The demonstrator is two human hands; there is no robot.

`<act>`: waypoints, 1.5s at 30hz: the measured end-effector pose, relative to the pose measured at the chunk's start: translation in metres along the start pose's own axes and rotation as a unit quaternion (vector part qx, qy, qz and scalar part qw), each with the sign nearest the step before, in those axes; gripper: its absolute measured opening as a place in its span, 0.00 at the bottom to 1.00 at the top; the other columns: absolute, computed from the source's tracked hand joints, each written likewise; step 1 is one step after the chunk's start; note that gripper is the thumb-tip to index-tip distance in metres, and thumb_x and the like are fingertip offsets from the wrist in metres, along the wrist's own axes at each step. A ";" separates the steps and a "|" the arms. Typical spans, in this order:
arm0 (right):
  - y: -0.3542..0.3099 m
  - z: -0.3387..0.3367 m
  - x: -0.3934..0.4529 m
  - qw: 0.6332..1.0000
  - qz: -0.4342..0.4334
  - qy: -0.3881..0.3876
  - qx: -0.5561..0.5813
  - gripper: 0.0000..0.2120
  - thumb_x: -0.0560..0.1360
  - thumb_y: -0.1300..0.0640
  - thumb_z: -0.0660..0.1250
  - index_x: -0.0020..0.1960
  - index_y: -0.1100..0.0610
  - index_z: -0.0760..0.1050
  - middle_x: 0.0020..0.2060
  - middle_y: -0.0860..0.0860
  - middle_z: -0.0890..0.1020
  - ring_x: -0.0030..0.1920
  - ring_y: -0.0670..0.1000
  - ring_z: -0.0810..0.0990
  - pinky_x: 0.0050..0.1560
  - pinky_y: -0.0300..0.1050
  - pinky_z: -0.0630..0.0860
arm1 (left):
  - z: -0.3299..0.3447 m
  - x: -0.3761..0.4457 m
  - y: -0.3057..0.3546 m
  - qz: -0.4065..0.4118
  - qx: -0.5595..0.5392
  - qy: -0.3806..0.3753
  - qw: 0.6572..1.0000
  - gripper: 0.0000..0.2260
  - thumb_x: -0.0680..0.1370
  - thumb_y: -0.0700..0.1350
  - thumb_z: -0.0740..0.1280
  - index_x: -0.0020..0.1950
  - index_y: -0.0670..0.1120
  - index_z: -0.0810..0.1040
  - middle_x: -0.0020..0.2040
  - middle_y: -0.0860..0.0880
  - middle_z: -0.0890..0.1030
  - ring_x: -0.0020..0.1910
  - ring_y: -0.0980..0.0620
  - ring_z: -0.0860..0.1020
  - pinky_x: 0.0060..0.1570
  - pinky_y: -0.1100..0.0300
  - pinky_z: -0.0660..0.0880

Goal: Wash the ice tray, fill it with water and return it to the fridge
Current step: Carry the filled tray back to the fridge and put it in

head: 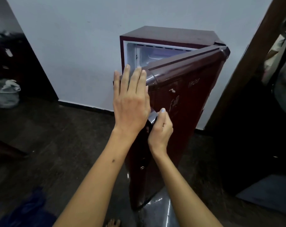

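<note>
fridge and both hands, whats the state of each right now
fridge door: partly open, hinged on the right side
freezer compartment: exposed at the top, no ice tray visible in the part that shows
left hand: fingers straight, flat against the door's free edge
right hand: curled round the door handle

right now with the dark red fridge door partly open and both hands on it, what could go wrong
1. The left hand lies flat over the free edge of the dark red fridge door; if the door swings shut, its fingertips could get pinched against the fridge body.
2. The right hand grips the glossy door handle; a slip could jerk the door.
3. The dark glossy floor by the fridge base may be slippery for the bare toes.
</note>
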State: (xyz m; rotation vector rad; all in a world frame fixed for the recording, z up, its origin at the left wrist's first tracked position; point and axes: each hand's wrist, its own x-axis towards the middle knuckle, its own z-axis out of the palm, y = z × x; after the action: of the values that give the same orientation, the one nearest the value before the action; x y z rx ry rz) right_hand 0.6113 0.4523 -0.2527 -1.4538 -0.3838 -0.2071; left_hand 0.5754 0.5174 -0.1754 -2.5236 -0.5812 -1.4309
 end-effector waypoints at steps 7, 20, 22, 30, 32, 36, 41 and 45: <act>0.041 0.079 0.007 0.998 -0.051 -0.026 -0.001 0.38 0.75 0.28 0.45 0.34 0.62 0.69 0.22 0.53 0.74 0.24 0.51 0.75 0.26 0.48 0.72 | 0.045 0.033 -0.069 0.022 0.004 -0.005 1.000 0.18 0.81 0.47 0.56 0.68 0.41 0.72 0.65 0.44 0.75 0.66 0.44 0.72 0.72 0.47 0.57; 0.087 0.198 0.065 0.992 -0.114 -0.013 -0.048 0.33 0.75 0.30 0.53 0.40 0.62 0.68 0.25 0.53 0.75 0.25 0.52 0.75 0.28 0.50 0.73 | 0.133 0.097 -0.161 0.044 -0.098 -0.049 0.993 0.20 0.81 0.50 0.55 0.68 0.42 0.72 0.67 0.45 0.74 0.70 0.44 0.68 0.72 0.49 0.56; 0.095 0.213 0.075 0.992 -0.109 -0.016 -0.054 0.28 0.75 0.30 0.53 0.43 0.57 0.67 0.26 0.51 0.75 0.26 0.51 0.76 0.27 0.48 0.74 | 0.147 0.107 -0.171 0.049 -0.104 -0.055 0.992 0.20 0.81 0.50 0.54 0.68 0.42 0.72 0.67 0.45 0.74 0.70 0.44 0.68 0.72 0.49 0.56; 0.117 0.262 0.115 0.990 -0.103 -0.032 -0.092 0.25 0.73 0.28 0.51 0.51 0.49 0.64 0.36 0.47 0.77 0.35 0.47 0.79 0.34 0.32 0.73 | 0.205 0.143 -0.202 0.057 -0.158 -0.083 0.982 0.22 0.81 0.51 0.52 0.70 0.42 0.70 0.70 0.45 0.72 0.72 0.44 0.65 0.72 0.50 0.57; 0.122 0.272 0.125 0.990 -0.092 -0.035 -0.102 0.26 0.73 0.27 0.50 0.52 0.49 0.64 0.39 0.48 0.78 0.37 0.47 0.79 0.36 0.34 0.74 | 0.219 0.151 -0.207 0.061 -0.166 -0.083 0.981 0.23 0.80 0.52 0.52 0.70 0.42 0.70 0.70 0.45 0.72 0.72 0.44 0.65 0.72 0.50 0.57; 0.128 0.290 0.141 0.990 -0.076 -0.039 -0.108 0.35 0.72 0.26 0.48 0.54 0.57 0.67 0.41 0.50 0.79 0.39 0.47 0.79 0.36 0.35 0.74 | 0.246 0.166 -0.215 0.059 -0.180 -0.087 0.978 0.23 0.80 0.51 0.51 0.70 0.42 0.70 0.70 0.46 0.71 0.72 0.45 0.65 0.72 0.51 0.56; 0.133 0.300 0.161 0.988 -0.057 -0.061 -0.131 0.40 0.71 0.27 0.47 0.58 0.63 0.67 0.40 0.48 0.75 0.37 0.42 0.74 0.34 0.31 0.69 | 0.275 0.179 -0.220 0.060 -0.193 -0.084 0.976 0.23 0.80 0.51 0.51 0.71 0.42 0.69 0.71 0.46 0.71 0.73 0.46 0.64 0.73 0.52 0.55; 0.135 0.307 0.177 0.985 -0.051 -0.078 -0.148 0.32 0.74 0.35 0.51 0.58 0.64 0.67 0.41 0.47 0.74 0.37 0.41 0.73 0.34 0.29 0.69 | 0.294 0.194 -0.225 0.061 -0.202 -0.094 0.973 0.23 0.80 0.52 0.51 0.71 0.44 0.69 0.71 0.47 0.70 0.73 0.47 0.64 0.73 0.55 0.54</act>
State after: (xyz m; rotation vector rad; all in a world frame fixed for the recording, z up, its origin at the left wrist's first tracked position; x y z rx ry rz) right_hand 0.7842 0.7882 -0.2888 -1.7511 -0.5745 -0.2410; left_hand 0.8000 0.8695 -0.1703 -2.9707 -0.1643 -1.3921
